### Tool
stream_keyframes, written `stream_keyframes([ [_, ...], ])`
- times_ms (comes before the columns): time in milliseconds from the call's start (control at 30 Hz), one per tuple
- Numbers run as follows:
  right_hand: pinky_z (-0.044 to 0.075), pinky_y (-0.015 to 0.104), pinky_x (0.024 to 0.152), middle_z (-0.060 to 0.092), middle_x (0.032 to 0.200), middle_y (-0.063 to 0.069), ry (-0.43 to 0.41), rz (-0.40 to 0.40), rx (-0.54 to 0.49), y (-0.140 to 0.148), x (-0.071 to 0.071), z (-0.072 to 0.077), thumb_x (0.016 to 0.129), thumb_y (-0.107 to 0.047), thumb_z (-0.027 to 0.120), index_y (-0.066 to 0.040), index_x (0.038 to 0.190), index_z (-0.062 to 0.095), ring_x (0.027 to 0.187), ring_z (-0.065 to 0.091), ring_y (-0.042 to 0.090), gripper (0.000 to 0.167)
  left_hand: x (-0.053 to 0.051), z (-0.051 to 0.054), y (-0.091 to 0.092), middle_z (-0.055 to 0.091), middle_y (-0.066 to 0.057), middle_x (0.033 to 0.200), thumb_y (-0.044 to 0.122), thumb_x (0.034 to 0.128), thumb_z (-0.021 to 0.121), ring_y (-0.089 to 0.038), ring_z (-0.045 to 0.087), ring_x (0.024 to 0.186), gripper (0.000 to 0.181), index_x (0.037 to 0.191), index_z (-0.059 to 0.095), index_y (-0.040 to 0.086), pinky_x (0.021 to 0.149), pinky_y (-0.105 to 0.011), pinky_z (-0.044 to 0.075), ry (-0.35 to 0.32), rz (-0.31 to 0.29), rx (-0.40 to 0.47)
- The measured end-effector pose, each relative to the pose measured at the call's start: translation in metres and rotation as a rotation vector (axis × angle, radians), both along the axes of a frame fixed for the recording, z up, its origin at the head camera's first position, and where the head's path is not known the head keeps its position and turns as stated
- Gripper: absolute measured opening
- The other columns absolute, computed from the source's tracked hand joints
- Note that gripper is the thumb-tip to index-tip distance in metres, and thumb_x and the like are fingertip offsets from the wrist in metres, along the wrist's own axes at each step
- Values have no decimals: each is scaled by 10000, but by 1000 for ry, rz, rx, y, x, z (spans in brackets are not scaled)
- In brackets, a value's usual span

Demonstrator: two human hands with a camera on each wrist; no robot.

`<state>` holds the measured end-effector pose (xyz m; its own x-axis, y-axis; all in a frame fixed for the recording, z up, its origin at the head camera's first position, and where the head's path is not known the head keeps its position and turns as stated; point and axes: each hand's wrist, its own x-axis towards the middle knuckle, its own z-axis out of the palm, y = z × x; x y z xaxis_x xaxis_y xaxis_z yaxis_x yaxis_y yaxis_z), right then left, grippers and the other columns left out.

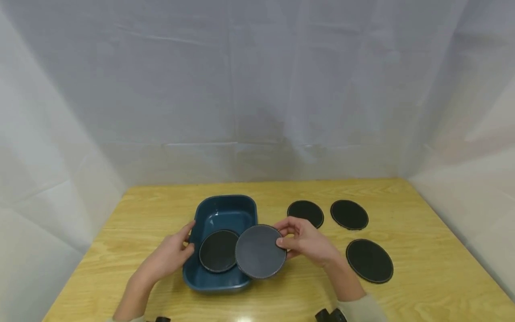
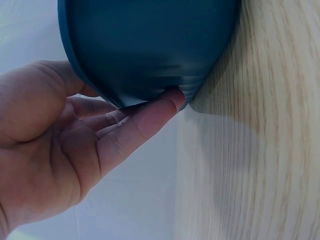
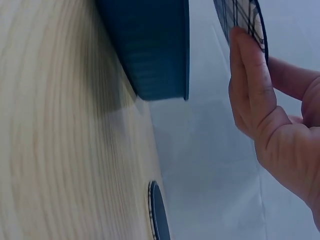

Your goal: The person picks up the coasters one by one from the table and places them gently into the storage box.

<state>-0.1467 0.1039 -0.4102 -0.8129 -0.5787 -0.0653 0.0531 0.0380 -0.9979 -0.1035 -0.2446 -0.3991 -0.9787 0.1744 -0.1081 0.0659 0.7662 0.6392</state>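
My right hand (image 1: pixel 306 239) pinches a round grey coaster (image 1: pixel 259 251) with a stitched edge, thumb on top and fingers beneath. It is held tilted above the right edge of a deep blue rectangular tray (image 1: pixel 225 286). A plaid underside shows on this coaster (image 3: pixel 245 17) in the right wrist view. Inside the tray lies a dark round coaster (image 1: pixel 218 251), partly covered by the held one. My left hand (image 1: pixel 170 255) touches the tray's left side; in the left wrist view its fairly straight fingers (image 2: pixel 145 120) rest against the outer wall.
On the wooden table (image 1: pixel 426 264) to the right lie more dark coasters: one at the back (image 1: pixel 306 212), partly behind my right hand, another coaster (image 1: pixel 349 214) beside it, and a nearer coaster (image 1: pixel 369 260). Pale sheeting (image 1: pixel 257 89) hangs behind and at both sides.
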Motion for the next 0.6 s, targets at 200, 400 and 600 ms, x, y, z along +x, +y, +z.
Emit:
stream_keyframes([
  [200,576,292,635,649,954,126,-19,-50,0,-18,3,3,911,-44,660,74,1297,490,745,670,177,438,0,-1,-2,665,-229,1129,42,937,529,-167,577,764,627,1505,295,-82,613,-293,488,1,3,6],
  [400,581,333,692,673,972,146,-24,-97,-23,-34,7,4,919,-33,625,51,1356,444,750,674,183,480,0,-1,-1,654,-254,1175,37,939,529,-192,616,842,623,1503,297,-86,646,-299,510,-4,1,20],
  [600,571,336,681,641,972,156,3,-140,-51,-49,12,0,911,16,598,46,1307,497,749,649,159,410,-1,-1,-1,655,-248,1175,38,939,530,-199,625,874,623,1504,297,-86,666,-302,523,-1,0,16],
])
